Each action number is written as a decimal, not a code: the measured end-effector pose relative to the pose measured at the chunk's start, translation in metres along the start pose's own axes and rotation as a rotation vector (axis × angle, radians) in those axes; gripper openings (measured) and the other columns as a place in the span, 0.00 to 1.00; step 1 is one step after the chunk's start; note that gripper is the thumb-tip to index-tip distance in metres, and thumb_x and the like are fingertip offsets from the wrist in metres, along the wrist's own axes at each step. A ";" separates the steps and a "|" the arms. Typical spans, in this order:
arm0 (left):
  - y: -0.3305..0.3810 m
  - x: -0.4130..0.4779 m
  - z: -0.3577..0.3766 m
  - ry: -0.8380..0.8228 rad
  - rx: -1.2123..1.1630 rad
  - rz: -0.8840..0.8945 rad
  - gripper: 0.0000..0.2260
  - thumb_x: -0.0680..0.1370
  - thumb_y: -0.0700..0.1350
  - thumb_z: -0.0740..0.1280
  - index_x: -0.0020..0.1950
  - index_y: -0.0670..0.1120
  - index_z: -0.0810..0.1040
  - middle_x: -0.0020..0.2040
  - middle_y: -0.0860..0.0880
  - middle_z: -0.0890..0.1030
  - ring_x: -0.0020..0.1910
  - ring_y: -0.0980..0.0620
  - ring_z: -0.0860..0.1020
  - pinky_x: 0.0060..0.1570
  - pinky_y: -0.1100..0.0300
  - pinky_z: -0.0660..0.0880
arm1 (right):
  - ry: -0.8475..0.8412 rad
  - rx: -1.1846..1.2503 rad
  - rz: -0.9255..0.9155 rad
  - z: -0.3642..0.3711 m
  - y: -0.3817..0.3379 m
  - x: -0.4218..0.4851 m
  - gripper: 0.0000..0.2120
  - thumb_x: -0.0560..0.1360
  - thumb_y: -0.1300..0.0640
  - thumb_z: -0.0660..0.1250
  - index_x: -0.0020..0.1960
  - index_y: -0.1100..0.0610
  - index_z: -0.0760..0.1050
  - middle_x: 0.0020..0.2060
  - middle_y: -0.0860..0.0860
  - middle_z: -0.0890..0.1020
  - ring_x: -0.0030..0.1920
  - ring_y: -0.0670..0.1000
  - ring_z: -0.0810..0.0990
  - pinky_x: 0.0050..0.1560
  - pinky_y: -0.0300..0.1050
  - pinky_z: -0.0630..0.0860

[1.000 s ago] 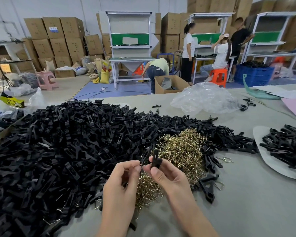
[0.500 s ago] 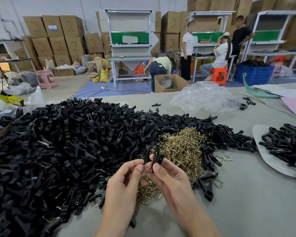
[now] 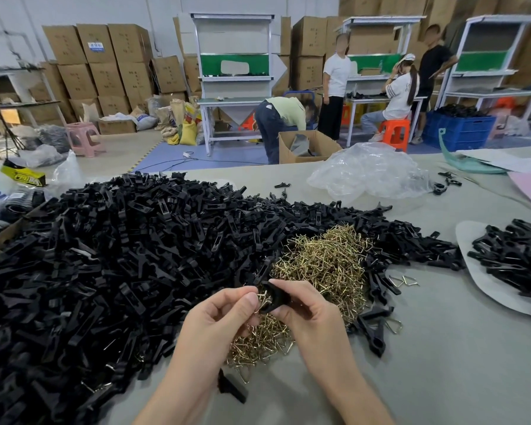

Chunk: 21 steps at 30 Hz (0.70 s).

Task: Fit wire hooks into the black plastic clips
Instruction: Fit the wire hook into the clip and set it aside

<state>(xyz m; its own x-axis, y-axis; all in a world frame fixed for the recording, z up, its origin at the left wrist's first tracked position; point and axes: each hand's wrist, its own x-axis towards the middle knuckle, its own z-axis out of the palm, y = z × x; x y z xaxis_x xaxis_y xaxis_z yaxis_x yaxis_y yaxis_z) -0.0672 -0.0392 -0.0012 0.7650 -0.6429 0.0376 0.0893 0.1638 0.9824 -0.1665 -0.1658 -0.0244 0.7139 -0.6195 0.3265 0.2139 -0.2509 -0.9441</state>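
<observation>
- The right hand (image 3: 310, 314) is held above the near part of the grey bench (image 3: 457, 378). Its grip is closed, with thumb and forefinger curled round one black clip (image 3: 276, 297).
- The left hand (image 3: 221, 317) is just beside it, and its fingertips meet the clip. Its grip is closed too, with thumb and fingers pinched on a gold wire hook (image 3: 262, 303) that touches the clip's left side. Whether the hook is seated in the clip cannot be told.
- Both hands are over the near end of a heap of wire hooks (image 3: 322, 262), gold-coloured and tangled, lying on the bench.
- A big pile of black clips (image 3: 120, 265) fills the left and middle of the bench and runs round the far side of the heap.
- A few loose clips (image 3: 374, 332) lie just to the right of the hooks, some with wire showing. A single stray clip (image 3: 232, 389) lies on the bench under the left wrist.
- At the right edge a pale sheet (image 3: 488, 289) carries a smaller batch of clips (image 3: 515, 259), well apart from the hands.
- A crumpled clear plastic bag (image 3: 371, 173) sits on the far side of the bench.
- Beyond the bench are stacked cardboard boxes (image 3: 105, 56), white shelved work stations (image 3: 233, 75) and several people near them.
</observation>
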 end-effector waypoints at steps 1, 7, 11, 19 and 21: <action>0.000 0.000 -0.002 -0.010 0.029 -0.022 0.14 0.65 0.54 0.74 0.48 0.51 0.87 0.35 0.46 0.82 0.35 0.53 0.78 0.40 0.61 0.75 | -0.004 -0.039 -0.006 0.000 0.001 -0.001 0.20 0.75 0.68 0.71 0.57 0.45 0.84 0.52 0.41 0.83 0.57 0.44 0.81 0.58 0.38 0.77; 0.002 -0.002 -0.009 -0.022 0.264 -0.026 0.06 0.71 0.54 0.74 0.47 0.58 0.86 0.35 0.48 0.83 0.35 0.56 0.76 0.42 0.59 0.73 | -0.035 -0.354 -0.175 -0.001 0.003 -0.005 0.22 0.76 0.70 0.69 0.62 0.47 0.82 0.56 0.35 0.79 0.57 0.41 0.80 0.56 0.33 0.76; -0.003 -0.002 -0.008 0.049 0.365 0.015 0.02 0.76 0.48 0.74 0.44 0.52 0.86 0.33 0.49 0.83 0.29 0.61 0.74 0.32 0.69 0.69 | -0.036 -0.494 -0.235 -0.001 0.006 -0.006 0.23 0.76 0.70 0.69 0.64 0.48 0.81 0.55 0.35 0.78 0.57 0.40 0.79 0.57 0.32 0.75; -0.009 -0.001 -0.005 0.093 0.392 -0.006 0.05 0.76 0.46 0.74 0.41 0.47 0.85 0.32 0.48 0.84 0.26 0.58 0.71 0.27 0.68 0.68 | -0.019 -0.613 -0.316 0.002 0.014 -0.005 0.23 0.75 0.70 0.71 0.64 0.50 0.81 0.54 0.41 0.80 0.54 0.37 0.78 0.56 0.28 0.74; -0.010 0.000 -0.006 0.086 0.371 -0.060 0.07 0.76 0.47 0.73 0.40 0.47 0.85 0.33 0.48 0.84 0.27 0.57 0.74 0.28 0.67 0.70 | -0.016 -0.622 -0.317 0.002 0.014 -0.005 0.22 0.75 0.69 0.72 0.64 0.50 0.81 0.54 0.41 0.80 0.55 0.36 0.77 0.56 0.25 0.71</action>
<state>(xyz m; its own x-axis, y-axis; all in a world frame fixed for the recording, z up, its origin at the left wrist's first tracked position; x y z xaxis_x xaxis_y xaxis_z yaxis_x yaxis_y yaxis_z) -0.0645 -0.0360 -0.0117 0.8177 -0.5753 -0.0220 -0.0892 -0.1644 0.9824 -0.1662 -0.1648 -0.0397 0.6907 -0.4360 0.5769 -0.0041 -0.8001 -0.5998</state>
